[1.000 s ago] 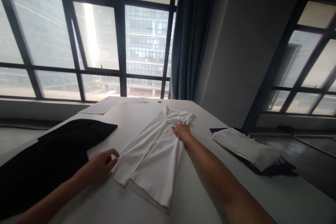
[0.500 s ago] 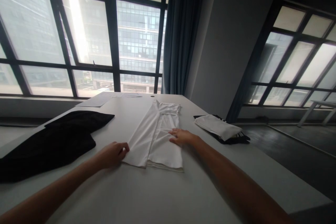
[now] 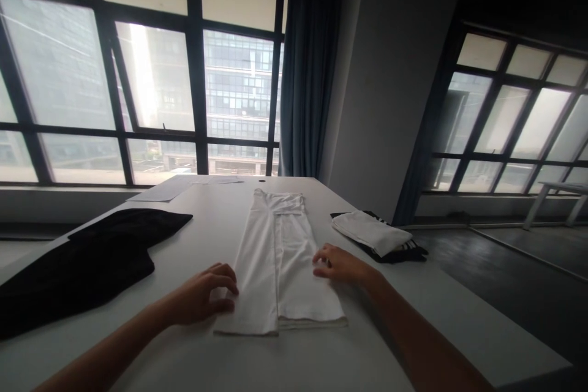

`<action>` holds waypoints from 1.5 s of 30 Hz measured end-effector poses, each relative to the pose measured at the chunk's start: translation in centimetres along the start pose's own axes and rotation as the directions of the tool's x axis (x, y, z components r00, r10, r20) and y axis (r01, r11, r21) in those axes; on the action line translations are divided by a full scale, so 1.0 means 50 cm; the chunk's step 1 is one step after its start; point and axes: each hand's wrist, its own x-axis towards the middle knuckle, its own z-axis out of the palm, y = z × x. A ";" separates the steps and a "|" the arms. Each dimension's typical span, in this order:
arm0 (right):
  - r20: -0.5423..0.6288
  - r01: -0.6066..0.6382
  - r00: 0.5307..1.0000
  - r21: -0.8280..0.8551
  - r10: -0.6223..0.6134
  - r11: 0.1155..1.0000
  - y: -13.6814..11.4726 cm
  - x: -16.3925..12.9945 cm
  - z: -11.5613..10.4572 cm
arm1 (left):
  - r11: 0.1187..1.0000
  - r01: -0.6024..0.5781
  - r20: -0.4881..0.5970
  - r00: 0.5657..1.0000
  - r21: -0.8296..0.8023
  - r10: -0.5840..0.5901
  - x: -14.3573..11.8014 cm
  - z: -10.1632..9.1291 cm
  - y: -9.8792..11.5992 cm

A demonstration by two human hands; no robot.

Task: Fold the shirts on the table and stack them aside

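Observation:
A long white garment (image 3: 257,269), folded lengthwise, lies flat with its hems toward me and creased, bunched cloth at its far end. My left hand (image 3: 202,294) is at its left edge, above the near hem, with fingers bent and the thumb apart from them. On the opposite edge, my right hand (image 3: 342,264) has its fingertips at the cloth, fingers loosely curved and apart from the thumb. Neither hand visibly grips the fabric.
Black cloth (image 3: 92,257) is spread at the left of the white table (image 3: 193,361). A folded white cloth (image 3: 367,231) rests on a black striped one (image 3: 413,254) at the right. Paper sheets (image 3: 160,191) lie at the far left, before the windows.
My right hand has gone from the top of the garment to its right edge. My left hand has left the near corner and moved farther up the left edge. The view has tilted upward.

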 end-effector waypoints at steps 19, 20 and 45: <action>0.070 0.108 0.992 0.008 -0.108 0.994 -0.095 -0.156 0.025 | 0.990 -0.141 -0.095 0.986 -0.017 0.139 -0.011 0.036 0.022; 0.045 0.112 0.993 -0.002 -0.112 0.994 -0.096 -0.160 0.028 | 0.990 -0.142 -0.104 0.985 -0.018 0.139 -0.011 0.034 0.025; -0.182 0.159 0.968 -0.086 -0.172 0.984 0.014 -0.177 0.071 | 0.964 -0.225 0.005 0.974 0.142 0.226 -0.019 0.015 -0.020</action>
